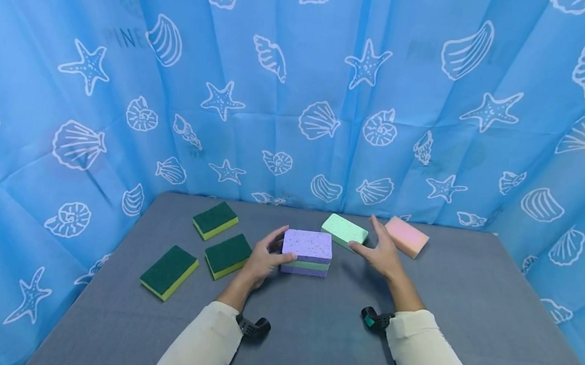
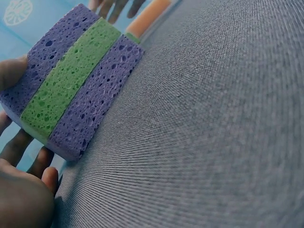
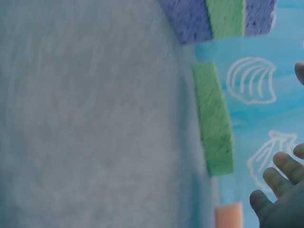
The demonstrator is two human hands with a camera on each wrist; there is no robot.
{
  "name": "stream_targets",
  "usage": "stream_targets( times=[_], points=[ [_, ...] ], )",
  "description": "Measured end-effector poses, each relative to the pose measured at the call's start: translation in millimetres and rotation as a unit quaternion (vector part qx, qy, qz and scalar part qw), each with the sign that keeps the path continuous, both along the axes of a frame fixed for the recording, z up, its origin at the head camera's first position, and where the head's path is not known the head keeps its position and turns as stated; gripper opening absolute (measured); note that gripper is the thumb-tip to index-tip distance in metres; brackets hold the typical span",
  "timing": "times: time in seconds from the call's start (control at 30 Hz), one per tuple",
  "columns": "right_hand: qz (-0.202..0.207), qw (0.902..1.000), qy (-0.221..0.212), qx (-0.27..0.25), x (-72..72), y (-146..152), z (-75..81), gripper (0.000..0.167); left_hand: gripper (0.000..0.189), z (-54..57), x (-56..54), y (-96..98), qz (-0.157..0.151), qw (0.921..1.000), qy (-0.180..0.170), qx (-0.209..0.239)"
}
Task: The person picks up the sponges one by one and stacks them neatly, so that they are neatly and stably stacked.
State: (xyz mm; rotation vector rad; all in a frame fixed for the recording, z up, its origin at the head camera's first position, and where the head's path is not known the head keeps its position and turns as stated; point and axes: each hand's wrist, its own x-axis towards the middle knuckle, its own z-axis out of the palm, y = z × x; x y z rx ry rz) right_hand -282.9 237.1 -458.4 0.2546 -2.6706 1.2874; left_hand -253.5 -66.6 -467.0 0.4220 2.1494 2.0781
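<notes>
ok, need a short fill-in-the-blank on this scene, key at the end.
1. The hand holding the stack is the person's ____ one.
2. Between two purple layers, the stack's middle layer is ____.
3. The green-and-yellow sponges number ____.
4. In the head view, the pink sponge lies to the ____ of the mint-green sponge.

Missing words: left; green; three; right.

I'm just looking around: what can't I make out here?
- Left wrist view: some of the left hand's fingertips and most of the loose green sponge, hidden behind the sponge stack.
- Right wrist view: the right hand and pink sponge, cut off by picture edges.
- Head view: the curtain's lettering, too faint to read fully.
</notes>
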Motion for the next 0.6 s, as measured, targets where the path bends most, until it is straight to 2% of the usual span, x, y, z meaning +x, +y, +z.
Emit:
stream_targets(
  times=[0.37, 0.6],
  points=[
    [-0.001, 0.9989, -0.046, 0.000, -13.8, 7, -8.5, 0.097, 0.072, 2.5, 0.5, -0.1, -0.001, 1.0000, -0.005, -0.004],
    [0.011, 0.9950, -0.097, 0.020, -19.2, 9, -12.2, 0.103, 0.073, 0.9, -0.1, -0.1, 0.000, 1.0000, -0.009, -0.004]
  ],
)
